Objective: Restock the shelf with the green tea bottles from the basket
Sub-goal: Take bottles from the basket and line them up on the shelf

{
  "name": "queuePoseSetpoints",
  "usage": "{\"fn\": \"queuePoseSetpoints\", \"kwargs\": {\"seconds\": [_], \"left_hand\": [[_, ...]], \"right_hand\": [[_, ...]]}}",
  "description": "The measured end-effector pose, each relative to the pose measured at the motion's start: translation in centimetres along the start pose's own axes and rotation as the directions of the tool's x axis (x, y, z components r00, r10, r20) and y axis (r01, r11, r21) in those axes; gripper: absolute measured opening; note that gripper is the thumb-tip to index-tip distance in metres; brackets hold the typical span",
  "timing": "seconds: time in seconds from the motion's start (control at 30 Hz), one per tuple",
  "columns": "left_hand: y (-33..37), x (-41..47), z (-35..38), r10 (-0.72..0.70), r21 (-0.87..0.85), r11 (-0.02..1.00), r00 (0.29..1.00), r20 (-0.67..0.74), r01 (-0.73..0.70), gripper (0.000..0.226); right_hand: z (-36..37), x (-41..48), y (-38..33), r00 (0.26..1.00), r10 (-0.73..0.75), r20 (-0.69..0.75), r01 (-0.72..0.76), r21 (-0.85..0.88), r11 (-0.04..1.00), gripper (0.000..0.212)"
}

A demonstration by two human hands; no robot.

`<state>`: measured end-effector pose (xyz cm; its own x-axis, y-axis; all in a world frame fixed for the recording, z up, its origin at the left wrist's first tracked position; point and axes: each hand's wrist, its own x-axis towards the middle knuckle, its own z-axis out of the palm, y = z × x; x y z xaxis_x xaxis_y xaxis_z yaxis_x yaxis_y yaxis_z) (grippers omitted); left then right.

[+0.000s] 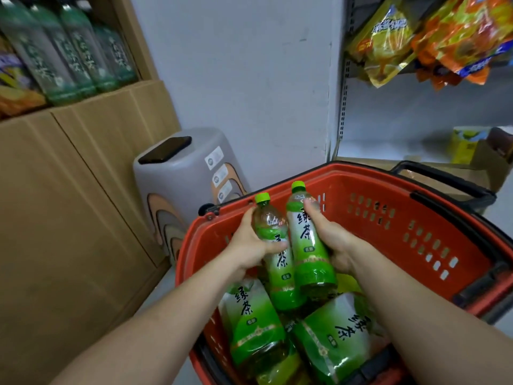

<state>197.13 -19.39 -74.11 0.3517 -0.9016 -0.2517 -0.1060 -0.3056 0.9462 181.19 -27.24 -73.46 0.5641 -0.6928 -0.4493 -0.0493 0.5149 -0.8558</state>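
My left hand (247,247) gripped one green tea bottle (269,218) around its upper body, fingers curled round it. My right hand (337,245) gripped a second bottle (309,245) at mid-label, fingers likewise curled. Both stood upright, touching side by side, above the red basket (388,173). More bottles (255,320) lay flat in the basket. A row of bottles (72,51) stood on the cardboard shelf (111,112), upper left.

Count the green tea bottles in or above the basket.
4 bottles: one in the left hand, one in the right hand, two lying in the basket; more may be hidden underneath.
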Motion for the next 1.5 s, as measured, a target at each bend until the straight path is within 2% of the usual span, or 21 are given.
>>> {"fn": "queuePoseSetpoints", "kwargs": {"seconds": [0.07, 0.17, 0.2, 0.3, 0.4, 0.53, 0.6, 0.7, 0.8, 0.87, 1.0, 1.13, 1.2, 1.27, 1.37, 1.5], "left_hand": [[1.5, -1.2, -1.4, 0.088, -0.028, 0.995, 0.989, -0.118, -0.092, 0.099], [4.5, -3.6, -3.8, 0.175, -0.145, 0.964, 0.944, -0.281, -0.222, 0.039], [5.6, -4.6, -4.7, 0.170, -0.237, 0.939, 0.935, -0.310, -0.249, 0.033], [7.7, -8.7, -8.3, 0.185, -0.446, 0.840, 0.936, -0.300, -0.309, 0.033], [7.7, -12.0, -10.8, 0.244, -0.430, 0.838, 0.936, -0.255, -0.336, 0.021], [7.5, -17.0, -16.0, 0.226, -0.422, 0.830, 0.912, -0.343, -0.364, 0.040], [8.0, -20.0, -18.9, 0.185, -0.452, 0.808, 0.891, -0.415, -0.379, 0.045], [8.9, -25.8, -23.9, 0.180, -0.387, 0.815, 0.823, -0.539, -0.432, 0.045], [9.3, -32.2, -29.3, 0.235, -0.261, 0.831, 0.737, -0.634, -0.490, 0.042], [9.5, -36.2, -33.2, 0.301, -0.167, 0.825, 0.670, -0.679, -0.540, 0.042], [10.4, -43.2, -41.8, 0.380, 0.050, 0.818, 0.474, -0.794, -0.572, 0.034], [10.6, -47.6, -50.2, 0.355, 0.117, 0.827, 0.348, -0.868, -0.551, 0.038], [10.1, -48.5, -53.8, 0.345, 0.133, 0.827, 0.307, -0.887, -0.546, 0.044], [9.6, -48.7, -56.5, 0.345, 0.143, 0.832, 0.298, -0.890, -0.535, 0.044], [8.5, -48.3, -59.4, 0.358, 0.147, 0.835, 0.320, -0.877, -0.531, 0.043], [6.2, -47.4, -61.7, 0.397, 0.176, 0.855, 0.398, -0.827, -0.488, 0.077]], "right_hand": [[0.1, 0.1, -0.3, 0.998, -0.045, 0.041, 0.041, 0.084, 0.996, 0.074], [0.1, -0.1, -0.7, 0.995, -0.076, 0.058, 0.064, 0.182, 0.981, 0.073], [0.2, -0.6, -1.1, 0.996, -0.079, 0.046, 0.069, 0.180, 0.981, 0.071], [1.9, -2.6, -2.2, 0.989, -0.149, 0.022, 0.141, 0.219, 0.965, 0.070], [4.6, -4.2, -4.1, 0.969, -0.244, 0.032, 0.223, 0.304, 0.926, 0.066], [12.9, -7.8, -6.9, 0.918, -0.285, 0.274, 0.186, 0.337, 0.923, 0.063], [17.8, -9.5, -7.3, 0.876, -0.277, 0.394, 0.187, 0.252, 0.949, 0.063], [25.4, -11.7, -6.8, 0.842, -0.299, 0.450, 0.264, 0.140, 0.954, 0.065], [33.7, -14.4, -5.9, 0.796, -0.393, 0.461, 0.404, 0.078, 0.911, 0.063], [39.1, -16.1, -5.3, 0.737, -0.436, 0.517, 0.482, 0.051, 0.875, 0.059], [49.6, -19.2, -4.5, 0.591, -0.516, 0.620, 0.667, -0.017, 0.745, 0.056], [58.7, -21.3, -3.4, 0.443, -0.637, 0.631, 0.762, 0.109, 0.638, 0.026], [62.5, -21.7, -3.2, 0.380, -0.661, 0.647, 0.781, 0.159, 0.604, 0.032], [65.7, -21.9, -3.0, 0.352, -0.678, 0.645, 0.790, 0.183, 0.585, 0.042], [69.7, -22.1, -2.7, 0.355, -0.720, 0.596, 0.785, 0.229, 0.576, 0.050], [73.2, -20.7, -1.4, 0.361, -0.736, 0.573, 0.802, 0.211, 0.559, 0.058]]}}
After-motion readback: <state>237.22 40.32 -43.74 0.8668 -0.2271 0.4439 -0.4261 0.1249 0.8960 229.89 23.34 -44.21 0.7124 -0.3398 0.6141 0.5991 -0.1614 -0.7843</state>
